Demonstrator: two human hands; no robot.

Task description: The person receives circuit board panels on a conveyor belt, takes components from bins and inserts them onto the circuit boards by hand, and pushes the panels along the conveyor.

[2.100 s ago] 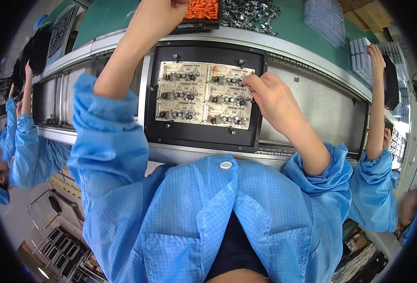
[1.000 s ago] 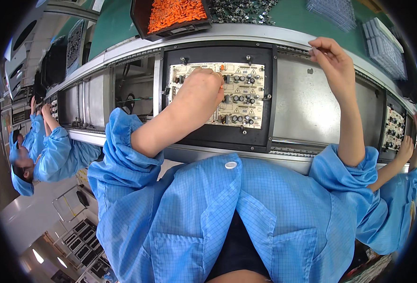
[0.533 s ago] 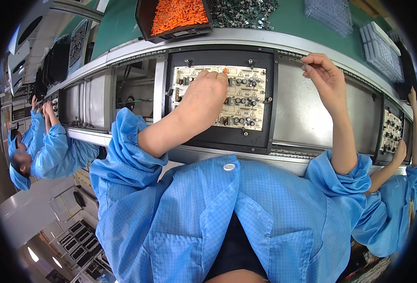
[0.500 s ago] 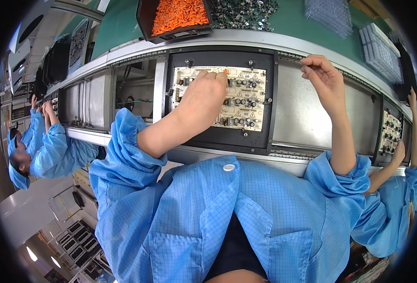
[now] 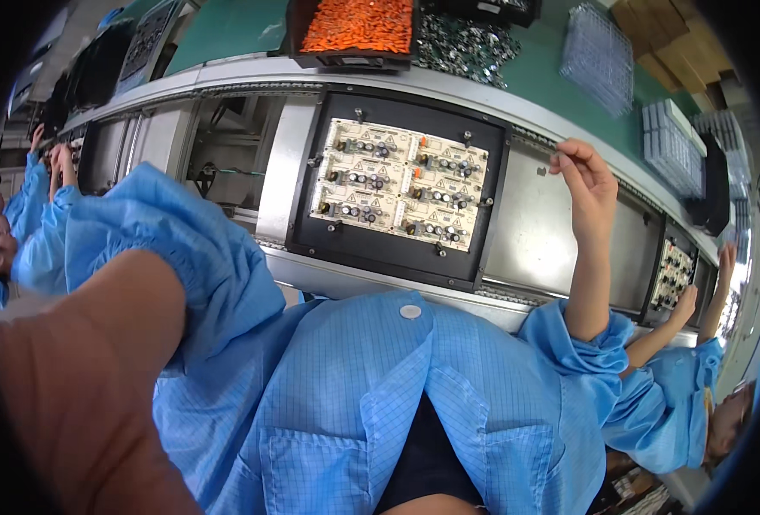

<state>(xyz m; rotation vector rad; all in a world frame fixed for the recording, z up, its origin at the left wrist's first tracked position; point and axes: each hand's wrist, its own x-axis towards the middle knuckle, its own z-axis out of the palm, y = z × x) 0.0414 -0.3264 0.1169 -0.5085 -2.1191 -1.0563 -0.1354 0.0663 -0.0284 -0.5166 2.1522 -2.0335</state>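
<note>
A printed circuit board panel (image 5: 401, 183), cream with rows of black capacitors, sits in a black frame (image 5: 303, 206) on the rails in front of me. Two small orange parts stand on it: an upper orange part (image 5: 423, 142) and a lower orange part (image 5: 417, 173). My left hand (image 5: 62, 421) is raised close to the camera at lower left, large and blurred, its fingers not visible. My right hand (image 5: 588, 176) hovers right of the frame over the metal surface, thumb and fingertips pinched together. Whatever they hold, if anything, is too small to make out.
Beyond the rail stand a black bin of orange parts (image 5: 358, 30) and a pile of small metallic parts (image 5: 466, 51). Clear plastic trays (image 5: 599, 56) are stacked at far right. A co-worker's hand (image 5: 685, 302) is beside another board (image 5: 672, 273); other people work at left.
My left hand has left the board and swung back toward the lower left, near the camera. Two orange parts now show on the panel. My right hand stays pinched over the metal surface.
</note>
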